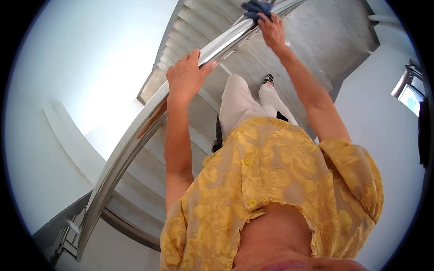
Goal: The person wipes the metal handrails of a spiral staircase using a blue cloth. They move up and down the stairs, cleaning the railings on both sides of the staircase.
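A polished metal handrail (223, 42) runs slantwise across the view and looks bent by the lens. My left hand (186, 73) rests over the rail, fingers on top and thumb along its near side. Farther up the same rail, my right hand (273, 32) holds a crumpled dark blue cloth (256, 11) against the metal. The fingertips of that hand are partly hidden by the cloth, which looks slightly blurred.
Concrete steps (200, 32) descend beyond the rail, and more steps (135, 189) lie below it on the left. My shoe (269, 79) stands on a grey concrete surface near a landing (325, 34). White walls (369, 111) enclose the stairwell; a small window (410, 98) is at right.
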A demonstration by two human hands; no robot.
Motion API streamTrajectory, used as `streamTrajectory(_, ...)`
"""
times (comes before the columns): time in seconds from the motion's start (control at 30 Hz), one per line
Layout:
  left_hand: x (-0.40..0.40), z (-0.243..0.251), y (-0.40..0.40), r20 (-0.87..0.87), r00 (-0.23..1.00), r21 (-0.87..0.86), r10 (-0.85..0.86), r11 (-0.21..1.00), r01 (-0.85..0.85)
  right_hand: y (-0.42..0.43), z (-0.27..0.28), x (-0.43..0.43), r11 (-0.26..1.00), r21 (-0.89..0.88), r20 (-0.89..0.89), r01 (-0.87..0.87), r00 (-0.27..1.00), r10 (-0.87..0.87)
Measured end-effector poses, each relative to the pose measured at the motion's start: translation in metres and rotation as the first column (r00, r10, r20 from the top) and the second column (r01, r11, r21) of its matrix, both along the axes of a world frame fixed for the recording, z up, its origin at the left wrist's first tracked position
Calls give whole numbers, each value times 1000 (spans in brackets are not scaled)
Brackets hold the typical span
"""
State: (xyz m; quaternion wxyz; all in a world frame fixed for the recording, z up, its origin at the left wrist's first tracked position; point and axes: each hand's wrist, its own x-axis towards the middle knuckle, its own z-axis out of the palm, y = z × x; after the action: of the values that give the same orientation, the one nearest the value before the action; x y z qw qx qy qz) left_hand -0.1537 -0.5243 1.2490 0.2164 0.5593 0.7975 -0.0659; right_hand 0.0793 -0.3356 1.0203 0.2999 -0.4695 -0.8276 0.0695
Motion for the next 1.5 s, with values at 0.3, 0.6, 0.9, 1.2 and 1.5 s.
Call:
streamTrajectory(0.3,-59,25,-53,-182,980,-154,86,981,-115,-159,175,-150,556,-602,-349,-573,815,462)
streamTrajectory(0.6,-20,82,-115,-317,947,-91,60,991,-94,-109,105,-39,863,-489,-82,-128,992,101)
streamTrajectory(0.9,13,97,-135,-335,942,-140,20,988,-70,-113,140,-26,903,-367,-104,-221,975,197)
streamTrajectory(1.2,20,96,-146,-344,939,-93,34,993,-70,-119,132,-13,852,-351,-151,-388,922,357)
streamTrajectory(1.5,1,121,-180,-307,950,-50,53,996,-71,-59,116,-1,856,-488,336,170,942,4)
